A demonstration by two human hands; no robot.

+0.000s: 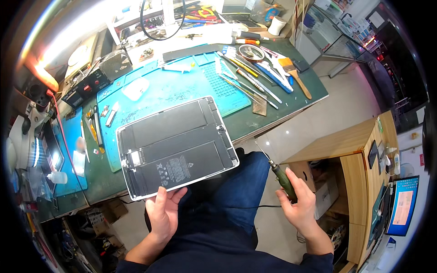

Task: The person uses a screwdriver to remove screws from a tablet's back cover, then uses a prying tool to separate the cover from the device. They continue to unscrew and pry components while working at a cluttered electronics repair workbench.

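My left hand (163, 213) grips the lower edge of an opened tablet (182, 136), thumb on top and fingers partly hidden beneath. The tablet lies tilted over the front of the bench, with its black batteries and silver-white frame showing and no screen on it. Off to the right, above the floor beside my knee, my right hand (300, 200) is closed around a green-handled tool (285, 183) with a thin metal tip. That tip points up and left, apart from the tablet. A black cable runs across my lap toward the right hand; where it ends is hidden.
A blue work mat (159, 93) covers much of the green bench (291, 98). Tweezers, picks and a wooden brush (298, 79) lie at the right, near a tape roll (251, 53). A black power unit (86, 86) stands left. A wooden cabinet (332, 136) rises at my right.
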